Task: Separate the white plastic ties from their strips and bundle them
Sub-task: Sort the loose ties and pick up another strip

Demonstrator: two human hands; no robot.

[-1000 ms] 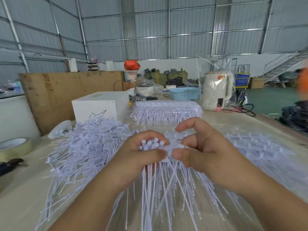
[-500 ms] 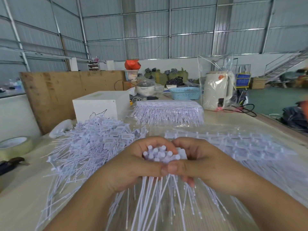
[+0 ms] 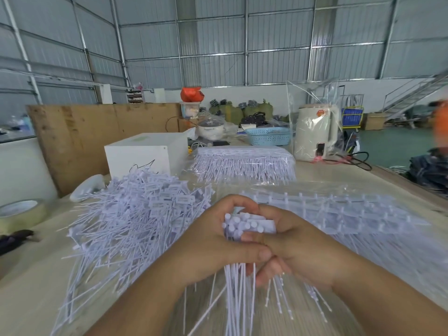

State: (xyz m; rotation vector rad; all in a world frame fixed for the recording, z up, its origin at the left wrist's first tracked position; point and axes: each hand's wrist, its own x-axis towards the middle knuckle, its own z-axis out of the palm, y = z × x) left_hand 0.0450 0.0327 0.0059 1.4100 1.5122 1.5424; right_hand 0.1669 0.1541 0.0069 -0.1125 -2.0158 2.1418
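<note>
Since a second ago, hands closed together: right hand (image 3: 303, 248), then apart and pinching at the heads, now pressed against left hand (image 3: 218, 243), thumbs overlapping in front. Bundle (image 3: 244, 226) drawn tighter, heads gathered into one cluster.

Far left on tabletop (image 3: 31, 294): tape roll (image 3: 20, 212), with a dark tool (image 3: 14, 238) below it. Next, a loose heap of ties (image 3: 135, 214), tails fanning toward the near edge. Behind the heap, a white box (image 3: 140, 154).

Centre: left hand curled round the bundle from the left, fingers wrapped over the top, thumb across the front. Bundle upright between both palms, heads up, tails hanging down and spreading over the tabletop. Right hand curled round it from the right, fingers tucked under.

Right: strips (image 3: 339, 214) with ties not yet separated, lying flat on clear plastic just beside the right hand. Further back, a stacked pack (image 3: 244, 163), a blue basket (image 3: 269, 136) and a bagged kettle (image 3: 315, 134).
</note>
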